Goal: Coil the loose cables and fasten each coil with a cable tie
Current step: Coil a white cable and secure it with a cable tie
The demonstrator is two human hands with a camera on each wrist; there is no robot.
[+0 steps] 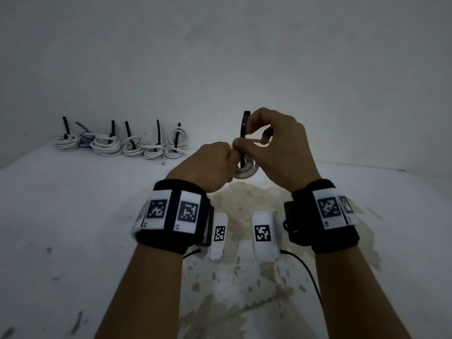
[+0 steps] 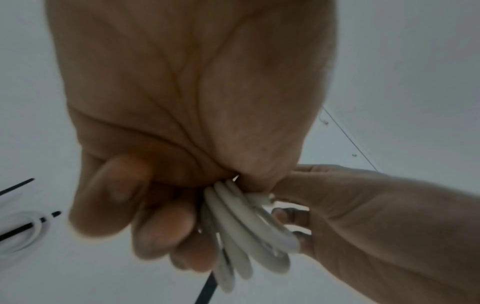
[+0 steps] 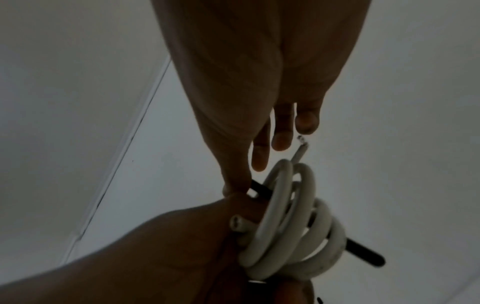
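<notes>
My left hand (image 1: pixel 215 162) grips a small coil of white cable (image 1: pixel 245 171) above the white table; in the left wrist view its curled fingers (image 2: pixel 161 232) clasp the loops (image 2: pixel 246 232). A black cable tie (image 1: pixel 244 138) stands upright through the coil. My right hand (image 1: pixel 266 140) pinches that tie between thumb and forefinger just above the coil. In the right wrist view the tie (image 3: pixel 363 253) passes through the white loops (image 3: pixel 293 226), and a stripped cable end (image 3: pixel 301 148) sticks up near my other fingers.
Several tied coils (image 1: pixel 122 145), white ones and one blue, line the back left of the table (image 1: pixel 73 216) against the wall, black tie tails pointing up. A brownish stain (image 1: pixel 244 204) spreads under my wrists. One tied coil (image 2: pixel 23 230) shows at the left wrist view's edge.
</notes>
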